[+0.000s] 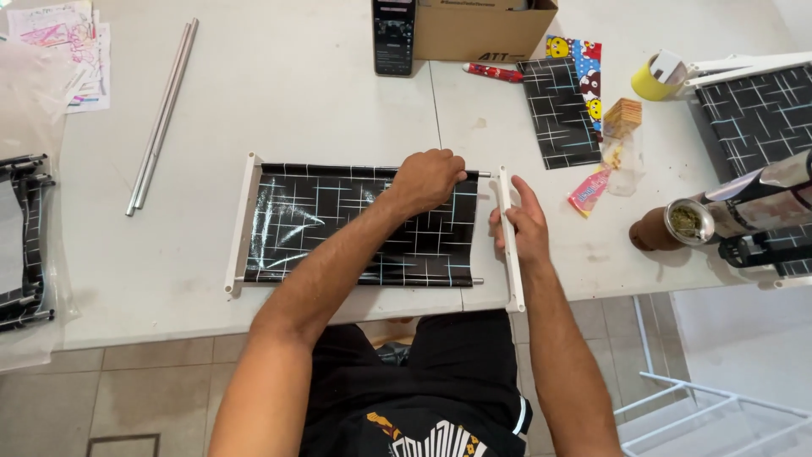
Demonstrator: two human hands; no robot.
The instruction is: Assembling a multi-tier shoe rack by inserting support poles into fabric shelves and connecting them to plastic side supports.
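Black glossy fabric with a white line pattern point(364, 224) lies stretched flat near the table's point(279, 76) front edge, a white end bar point(239, 224) capping its left side. The left hand point(427, 178) clenches the upper rod's point(474, 173) end, steadying it, while the right hand point(520, 224) pinches the loose white side bar point(509, 237), held upright against the rod tips.

Left hand point(430, 179) fisted, right hand point(523, 227) fingers extended.
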